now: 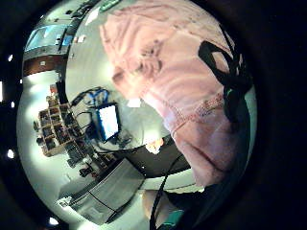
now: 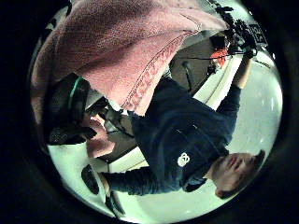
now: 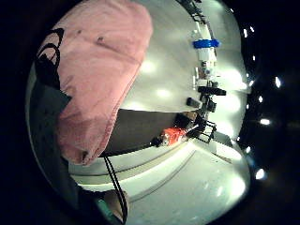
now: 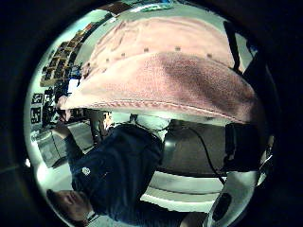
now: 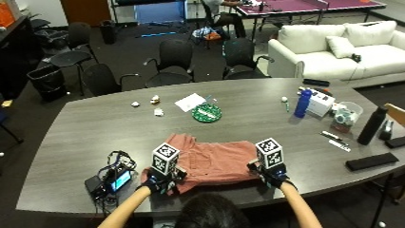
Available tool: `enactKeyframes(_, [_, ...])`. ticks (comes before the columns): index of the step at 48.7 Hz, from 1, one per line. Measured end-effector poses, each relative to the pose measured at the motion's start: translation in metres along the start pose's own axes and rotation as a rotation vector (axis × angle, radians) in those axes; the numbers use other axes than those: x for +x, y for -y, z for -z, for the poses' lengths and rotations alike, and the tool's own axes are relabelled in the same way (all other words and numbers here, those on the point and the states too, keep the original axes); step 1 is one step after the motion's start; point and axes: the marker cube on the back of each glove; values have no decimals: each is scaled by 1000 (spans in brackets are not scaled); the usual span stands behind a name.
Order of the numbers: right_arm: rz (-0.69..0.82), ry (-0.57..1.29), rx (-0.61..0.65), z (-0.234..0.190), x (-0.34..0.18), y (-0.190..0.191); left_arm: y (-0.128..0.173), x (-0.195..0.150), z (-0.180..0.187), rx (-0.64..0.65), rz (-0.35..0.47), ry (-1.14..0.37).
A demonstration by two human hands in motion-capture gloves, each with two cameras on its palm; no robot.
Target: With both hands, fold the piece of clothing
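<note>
A salmon-pink garment lies on the grey table close to its near edge, partly folded, with rumpled cloth at its far left. My left hand grips the near left corner and my right hand grips the near right corner. In the palm views the cloth drapes close over each palm, its stitched hem raised off the table. Black glove fingers curl onto the fabric.
A black device with tangled cables sits just left of my left hand. Further back lie a green round disc, a white paper and small objects. To the right stand a blue bottle, a white box, a black bottle and a black case.
</note>
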Motion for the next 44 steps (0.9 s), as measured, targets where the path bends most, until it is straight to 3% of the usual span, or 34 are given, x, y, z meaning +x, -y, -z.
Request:
enactKeyframes(6, [-42,-10,105,58,10,17,7,-27,56,145,163,67])
enactKeyframes(12, [-150,-60,138,92,23,90,72,-74,81,187,362,103])
enactKeyframes(18, [-242,-52,6,86,17,164,150,-110,61,121,489,94])
enactKeyframes(23, [-290,23,-127,50,8,215,185,-128,23,-24,608,-6])
enactKeyframes(28, [-315,77,-60,14,8,256,210,-151,-14,-27,749,-61])
enactKeyframes(33, [-340,75,122,13,16,257,208,-165,-16,94,855,-105])
enactKeyframes(36, [-392,56,196,23,28,246,203,-165,-4,209,862,-259])
enactKeyframes(40, [-436,53,219,34,44,229,189,-164,8,243,903,-464])
enactKeyframes(42, [-462,64,221,38,51,220,188,-169,20,348,924,-499])
enactKeyframes(44, [-499,83,214,40,58,212,194,-175,37,560,877,-516])
